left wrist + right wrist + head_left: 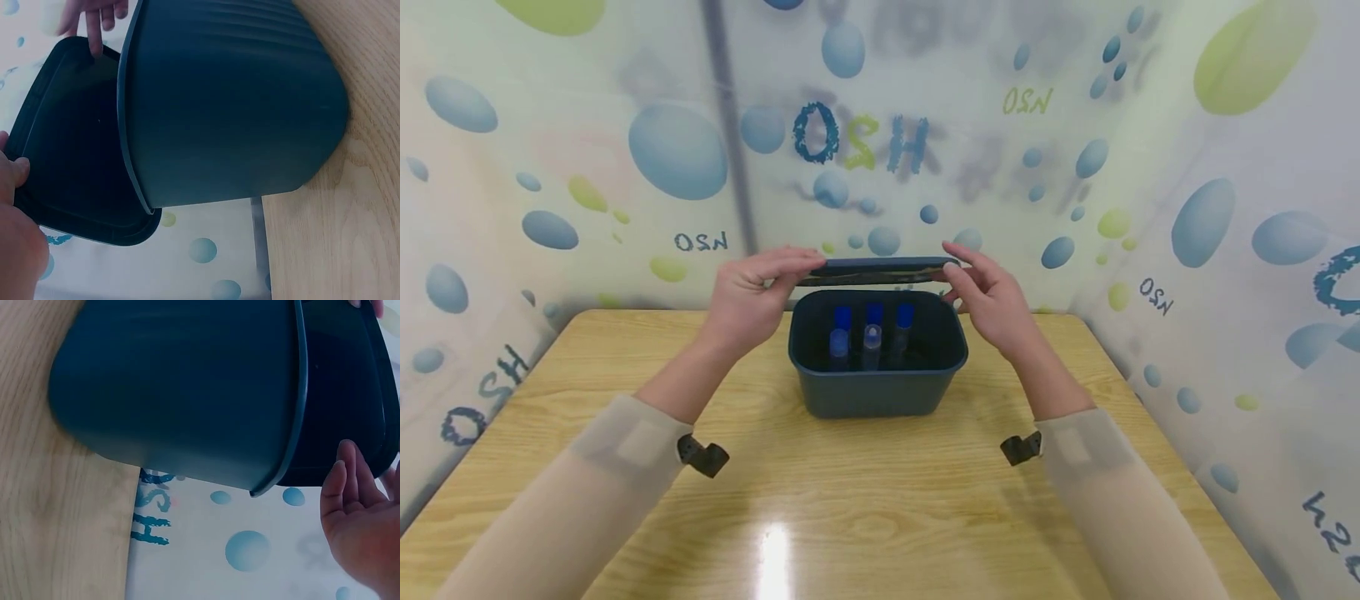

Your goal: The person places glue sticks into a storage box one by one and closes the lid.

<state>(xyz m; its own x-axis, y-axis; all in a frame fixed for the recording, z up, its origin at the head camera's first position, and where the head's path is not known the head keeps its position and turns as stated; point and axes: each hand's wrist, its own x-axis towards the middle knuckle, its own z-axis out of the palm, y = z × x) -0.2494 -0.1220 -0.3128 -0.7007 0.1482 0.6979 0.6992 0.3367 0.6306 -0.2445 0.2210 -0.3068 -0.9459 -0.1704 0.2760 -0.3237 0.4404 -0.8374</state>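
A dark blue-green plastic bin [872, 393] stands upright on the table, its top uncovered. Inside it are several clear tubes with blue caps [905, 316]; their lower parts are lost in shadow. The matching lid [880, 267] is held above the bin's far rim, its underside turned toward the bin in the left wrist view. My left hand [750, 296] grips the lid's left end, thumb on the underside. At the other end my right hand [992, 300] holds the lid by its corner, thumb in front, index finger raised.
The bin rests toward the far side of a light wooden table [865, 517]. Close behind and at both sides hang pale curtains [955, 100] printed with blue and green drops and letters. A small black device [703, 456] sits at the left cuff, another [1021, 448] at the right.
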